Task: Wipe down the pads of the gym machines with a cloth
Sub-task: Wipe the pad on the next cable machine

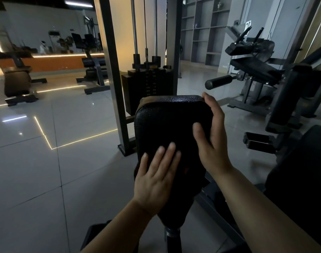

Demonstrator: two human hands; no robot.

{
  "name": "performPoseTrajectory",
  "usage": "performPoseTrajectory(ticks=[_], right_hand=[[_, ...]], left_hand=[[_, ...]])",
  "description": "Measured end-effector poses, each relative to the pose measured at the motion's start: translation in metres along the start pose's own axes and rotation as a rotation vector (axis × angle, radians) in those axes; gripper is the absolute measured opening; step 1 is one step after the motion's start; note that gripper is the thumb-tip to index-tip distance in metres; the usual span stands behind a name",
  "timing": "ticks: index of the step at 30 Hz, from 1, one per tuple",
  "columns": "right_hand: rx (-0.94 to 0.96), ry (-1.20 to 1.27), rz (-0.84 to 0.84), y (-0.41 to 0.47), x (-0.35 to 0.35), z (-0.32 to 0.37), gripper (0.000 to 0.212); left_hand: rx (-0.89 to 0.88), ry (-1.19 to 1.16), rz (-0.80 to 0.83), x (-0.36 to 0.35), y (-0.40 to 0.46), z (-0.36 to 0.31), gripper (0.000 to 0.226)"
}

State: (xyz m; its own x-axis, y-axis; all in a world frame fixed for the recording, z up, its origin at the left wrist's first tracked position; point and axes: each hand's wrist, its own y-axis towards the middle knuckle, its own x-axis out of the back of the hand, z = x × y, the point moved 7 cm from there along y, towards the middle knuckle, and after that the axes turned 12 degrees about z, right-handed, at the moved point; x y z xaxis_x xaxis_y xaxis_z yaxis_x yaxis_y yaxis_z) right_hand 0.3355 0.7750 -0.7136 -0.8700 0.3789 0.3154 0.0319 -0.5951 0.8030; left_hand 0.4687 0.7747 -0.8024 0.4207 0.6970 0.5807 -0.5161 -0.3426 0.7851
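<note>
The black pad (172, 121) of the nearest machine stands upright on its post in front of the weight stack (146, 88), its textured face turned toward the person, and both hands are on it. The left hand (156, 178) lies flat against the lower part of the face with fingers straight and slightly spread, pressing a dark cloth (185, 172) whose folds show just past the fingertips and hang toward the right lower edge; the cloth is nearly the same colour as the pad, so its full outline is hard to tell. A flat palm like this probably serves to spread pressure over a wide patch of cloth for wiping. The right hand (210, 136) cups the pad's right edge, fingers reaching up along the side and thumb lying on the face, most likely to brace the pad against the push. Other benches (19, 79) and a leg machine (252, 70) stand well apart across the tiled floor (37, 161)
</note>
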Motion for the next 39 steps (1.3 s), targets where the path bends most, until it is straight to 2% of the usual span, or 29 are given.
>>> performPoseTrajectory(ticks=[6, 7, 10, 12, 15, 19, 26, 32, 36, 39], right_hand=[[0.029, 0.160, -0.010, 0.001, 0.000, 0.001, 0.046], [0.027, 0.156, -0.007, 0.001, -0.001, 0.001, 0.047], [0.007, 0.110, -0.026, 0.000, 0.000, -0.001, 0.051], [-0.004, 0.080, -0.042, -0.002, 0.000, -0.001, 0.055], [-0.019, 0.097, -0.033, -0.002, -0.001, 0.000, 0.063], [-0.019, 0.107, -0.029, -0.001, -0.001, 0.001, 0.057], [0.008, 0.030, -0.073, 0.000, 0.000, 0.001, 0.049], [0.034, 0.086, -0.111, -0.001, -0.001, 0.001, 0.043], [0.030, 0.075, -0.114, -0.001, 0.000, -0.002, 0.041], [0.044, 0.069, -0.118, -0.001, -0.001, -0.002, 0.041]], left_hand=[[0.271, -0.084, -0.188, 0.065, 0.101, 0.030, 0.061], [0.261, -0.081, -0.221, 0.069, 0.104, 0.030, 0.062], [0.079, -0.036, -0.243, 0.058, 0.084, 0.015, 0.051], [0.026, 0.003, -0.168, 0.041, 0.062, 0.006, 0.047], [0.024, 0.017, -0.002, 0.013, 0.027, -0.005, 0.055], [0.022, 0.060, 0.102, -0.007, -0.005, -0.010, 0.051], [0.041, 0.049, 0.002, 0.023, 0.033, 0.009, 0.050], [0.251, -0.126, -0.136, 0.070, 0.104, 0.040, 0.047], [0.215, -0.075, -0.215, 0.054, 0.081, 0.032, 0.047], [0.172, -0.058, -0.185, 0.025, 0.038, 0.018, 0.056]])
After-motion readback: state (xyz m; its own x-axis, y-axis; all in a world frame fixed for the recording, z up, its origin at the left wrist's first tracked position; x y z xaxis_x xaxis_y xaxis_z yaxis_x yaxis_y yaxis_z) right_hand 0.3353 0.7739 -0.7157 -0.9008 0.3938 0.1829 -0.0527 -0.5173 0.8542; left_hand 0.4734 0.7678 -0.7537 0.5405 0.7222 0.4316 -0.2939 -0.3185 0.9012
